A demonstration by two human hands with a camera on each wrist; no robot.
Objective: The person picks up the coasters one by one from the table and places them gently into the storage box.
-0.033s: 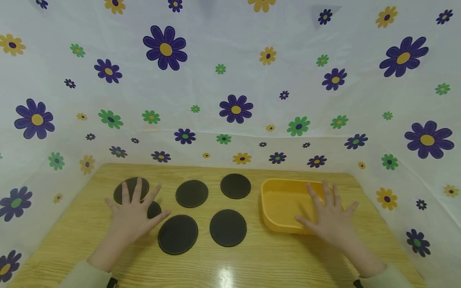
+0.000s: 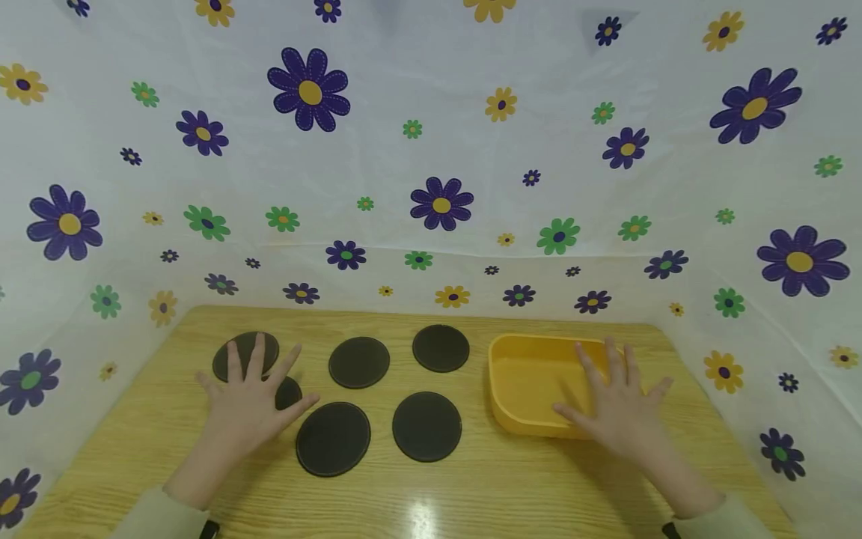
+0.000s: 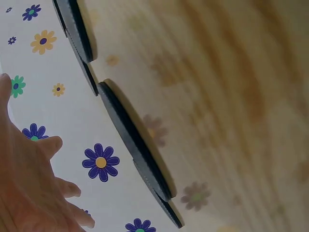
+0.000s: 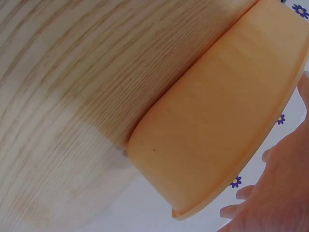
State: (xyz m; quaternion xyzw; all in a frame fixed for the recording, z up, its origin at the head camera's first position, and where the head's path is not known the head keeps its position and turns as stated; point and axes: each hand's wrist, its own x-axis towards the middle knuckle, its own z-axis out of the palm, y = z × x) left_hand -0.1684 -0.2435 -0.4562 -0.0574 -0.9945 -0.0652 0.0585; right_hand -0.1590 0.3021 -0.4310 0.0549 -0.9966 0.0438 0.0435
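My left hand point(image 2: 245, 408) hovers with fingers spread over the left part of the table, holding nothing. In the head view it overlaps a flat black disc point(image 2: 271, 352) at the back left and partly hides another disc point(image 2: 289, 393). Over the near right side of a yellow plastic box point(image 2: 532, 425) my right hand point(image 2: 622, 419) is held, fingers splayed and grasping nothing. The right wrist view shows this hand point(image 4: 277, 198) above the rim of the box point(image 4: 212, 111). Thin coaster-like discs point(image 3: 130, 135) appear edge-on beside the left hand point(image 3: 29, 183) in the left wrist view.
Between the hands lie more black discs: two at the back point(image 2: 359, 362) point(image 2: 441, 348), and two nearer the front point(image 2: 333, 439) point(image 2: 427, 427). The wooden table point(image 2: 417, 486) meets a white flower-patterned cloth point(image 2: 377, 165) at its back and sides.
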